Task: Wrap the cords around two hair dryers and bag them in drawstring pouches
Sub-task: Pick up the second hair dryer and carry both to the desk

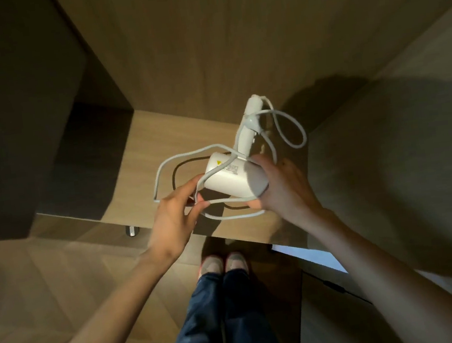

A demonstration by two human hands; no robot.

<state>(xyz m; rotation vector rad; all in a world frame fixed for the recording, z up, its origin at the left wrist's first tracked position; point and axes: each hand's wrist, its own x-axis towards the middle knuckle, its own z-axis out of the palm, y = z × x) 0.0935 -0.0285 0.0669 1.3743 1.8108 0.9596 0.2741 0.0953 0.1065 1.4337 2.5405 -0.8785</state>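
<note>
With the right grip (284, 189) curled round the hair dryer (231, 176) and the left grip (176, 214) pinching its loose cord (177, 157), snug, even turns under steady tension seemed wisest.

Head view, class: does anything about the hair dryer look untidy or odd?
The white plastic hair dryer, held by the right hand, has its white cord sprawled in loose loops, not wrapped; the left hand pinches one strand.
</note>
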